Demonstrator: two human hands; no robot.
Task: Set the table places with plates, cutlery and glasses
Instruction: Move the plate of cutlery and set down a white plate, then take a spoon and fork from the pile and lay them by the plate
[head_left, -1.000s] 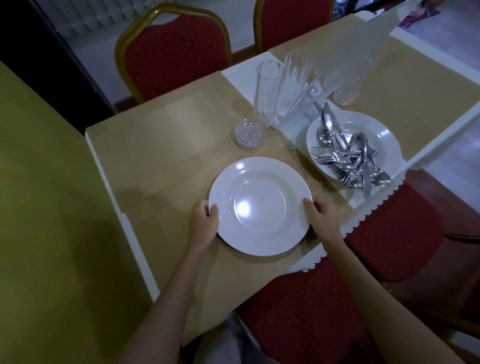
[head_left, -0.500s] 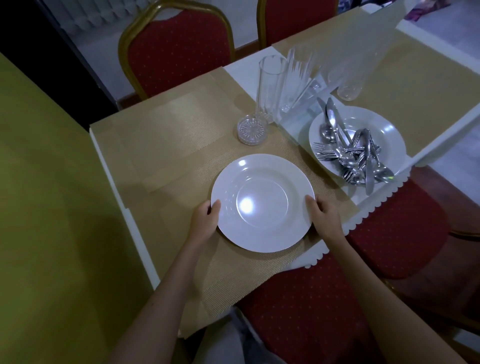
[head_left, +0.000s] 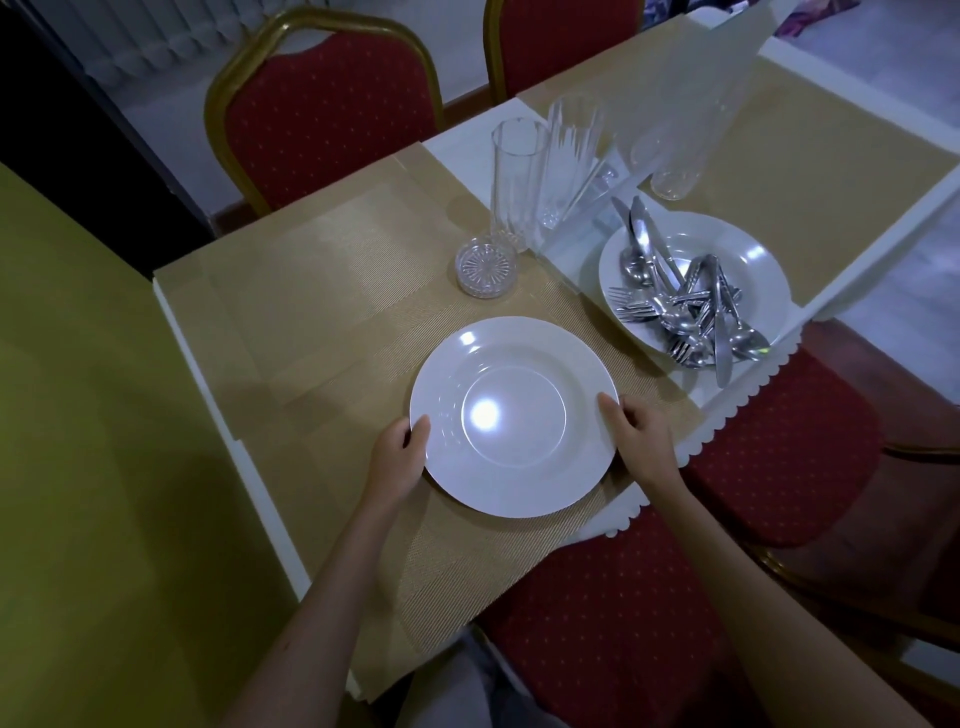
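Gripping the plate (head_left: 511, 415) by its rim from both sides: left hand (head_left: 400, 457) curled round the left edge, thumb on top; right hand (head_left: 641, 441) curled round the right edge, fingertips (head_left: 608, 402) on the rim. Lying flat between the two sets of fingers, on the gold mat (head_left: 322, 312) at the near place, so likely being set down or nudged square. Beyond the fingertips, straight ahead, a small cut-glass coaster (head_left: 487, 265); just past it, tall glasses (head_left: 519, 176) standing upright in a cluster, none yet moved to a place. Up and right of the right fingers, a second plate (head_left: 769, 270) piled with cutlery (head_left: 685, 306), forks, spoons and knives all in a heap, unsorted. Farther off, another mat (head_left: 831, 156), with one glass at its near corner, and two red chairs (head_left: 332, 109). Judging by this: one plate about placed, no cutlery or glass beside it, other places bare of plates; early in the job, most of it left.
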